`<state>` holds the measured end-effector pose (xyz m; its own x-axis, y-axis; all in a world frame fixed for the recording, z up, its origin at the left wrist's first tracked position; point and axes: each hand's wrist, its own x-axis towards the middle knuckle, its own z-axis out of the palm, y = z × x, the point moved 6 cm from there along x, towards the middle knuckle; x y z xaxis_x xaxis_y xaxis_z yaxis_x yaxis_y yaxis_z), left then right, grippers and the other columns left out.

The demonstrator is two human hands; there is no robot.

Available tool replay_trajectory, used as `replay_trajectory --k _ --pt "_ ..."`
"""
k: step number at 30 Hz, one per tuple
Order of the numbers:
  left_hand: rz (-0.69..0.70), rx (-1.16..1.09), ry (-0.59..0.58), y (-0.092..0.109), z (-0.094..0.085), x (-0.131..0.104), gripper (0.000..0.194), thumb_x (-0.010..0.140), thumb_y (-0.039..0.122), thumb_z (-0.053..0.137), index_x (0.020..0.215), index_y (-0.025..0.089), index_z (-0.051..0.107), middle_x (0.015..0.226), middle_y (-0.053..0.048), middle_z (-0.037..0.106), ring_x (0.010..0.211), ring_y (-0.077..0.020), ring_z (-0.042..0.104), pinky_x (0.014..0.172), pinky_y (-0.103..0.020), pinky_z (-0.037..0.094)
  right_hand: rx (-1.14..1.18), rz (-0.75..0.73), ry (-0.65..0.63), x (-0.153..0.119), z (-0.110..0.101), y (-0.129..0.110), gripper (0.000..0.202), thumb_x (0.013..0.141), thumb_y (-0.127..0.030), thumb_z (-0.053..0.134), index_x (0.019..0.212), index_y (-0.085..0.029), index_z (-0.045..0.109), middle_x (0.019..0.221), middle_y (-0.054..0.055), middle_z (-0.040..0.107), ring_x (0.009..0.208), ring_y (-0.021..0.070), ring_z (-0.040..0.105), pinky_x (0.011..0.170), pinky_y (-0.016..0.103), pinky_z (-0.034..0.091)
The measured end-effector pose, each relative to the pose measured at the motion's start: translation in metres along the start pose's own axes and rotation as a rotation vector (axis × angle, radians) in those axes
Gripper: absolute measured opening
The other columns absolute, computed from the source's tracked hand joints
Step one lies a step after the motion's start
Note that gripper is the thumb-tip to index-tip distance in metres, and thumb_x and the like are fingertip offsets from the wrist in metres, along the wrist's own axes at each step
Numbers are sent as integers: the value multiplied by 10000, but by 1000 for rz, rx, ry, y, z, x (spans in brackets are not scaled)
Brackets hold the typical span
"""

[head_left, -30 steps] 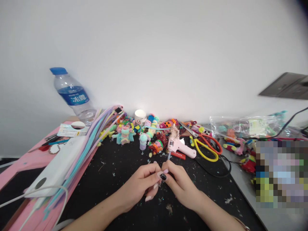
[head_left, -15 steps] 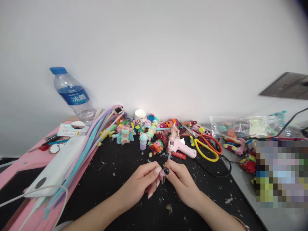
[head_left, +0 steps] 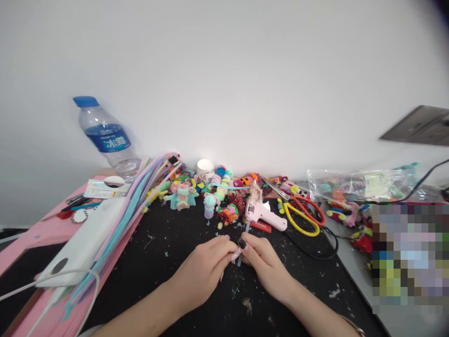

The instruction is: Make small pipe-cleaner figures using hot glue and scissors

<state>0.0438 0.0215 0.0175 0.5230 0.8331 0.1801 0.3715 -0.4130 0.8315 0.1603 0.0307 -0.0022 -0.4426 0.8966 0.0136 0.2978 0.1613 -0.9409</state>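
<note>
My left hand (head_left: 206,264) and my right hand (head_left: 264,262) meet low over the black work surface. Both are closed, their fingertips pinching a small pale pink piece (head_left: 236,255) that is mostly covered; its kind is unclear. Just beyond my right hand lies a pink hot glue gun (head_left: 257,211), its tip crusted with brown residue. A translucent glue stick (head_left: 247,226) sticks out of its back and runs down behind my right fingertips.
Scissors (head_left: 300,216) with yellow and orange handles lie right of the glue gun. Fuzzy dolls (head_left: 183,195) and a paper cup (head_left: 205,169) line the wall. At left are pastel pipe cleaners (head_left: 121,229), a white power bank-like box (head_left: 84,243) and a water bottle (head_left: 107,135).
My left fingers have curled in closer and turned over the pale pink piece, so its fingertips show less. My right hand has barely moved.
</note>
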Motion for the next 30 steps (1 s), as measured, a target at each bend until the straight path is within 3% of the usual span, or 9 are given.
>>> replay_trajectory --k 7,14,24,30 --pt "75 78 13 5 -1 -1 233 904 106 331 790 174 523 675 13 502 629 -116 480 641 -225 402 120 22 -12 0 0 0 353 919 -411 358 643 -191 354 611 -47 328 567 104 317 524 221 289" --pt "108 123 27 8 -1 -2 226 890 97 351 819 170 553 708 -9 517 638 -125 492 621 -218 410 121 14 -61 2 1 -4 350 920 -407 366 649 -186 366 615 -47 320 569 105 296 517 223 258" --pt "-48 -25 18 -2 1 -1 249 908 158 359 703 179 499 582 41 473 607 -104 493 637 -201 391 116 -30 -84 1 2 -11 306 945 -348 340 700 -181 415 633 -46 363 585 104 324 551 226 280" --pt "-133 -177 27 -5 4 -2 219 908 262 398 750 176 524 590 52 468 517 -84 474 556 -196 383 49 11 2 -2 -1 -2 354 949 -369 307 646 -192 358 582 -54 323 547 104 307 518 228 278"
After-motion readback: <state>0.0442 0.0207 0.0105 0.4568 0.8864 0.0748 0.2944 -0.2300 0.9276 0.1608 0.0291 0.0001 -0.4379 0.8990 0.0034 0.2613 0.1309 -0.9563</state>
